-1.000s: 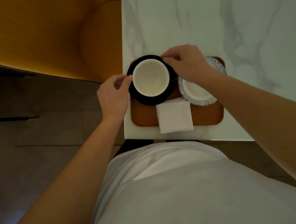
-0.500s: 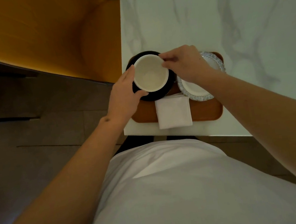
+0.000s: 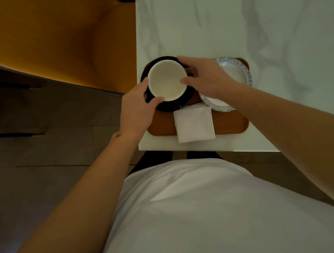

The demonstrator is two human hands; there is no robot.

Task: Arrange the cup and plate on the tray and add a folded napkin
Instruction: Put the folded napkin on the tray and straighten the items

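White marble table [image 3: 232,19] beside an orange seat [image 3: 50,35], over dark floor [image 3: 36,156].

White marble table [image 3: 230,8], orange chair [image 3: 50,35], grey floor [image 3: 36,156]

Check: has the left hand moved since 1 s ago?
Yes. The left hand moved from the dark saucer's left rim inward to the white cup, now gripping its near-left side.

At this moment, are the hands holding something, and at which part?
Both hands hold the white cup by its rim and sides: the left hand at its near-left side, the right hand at its right side. The cup sits over the black saucer.
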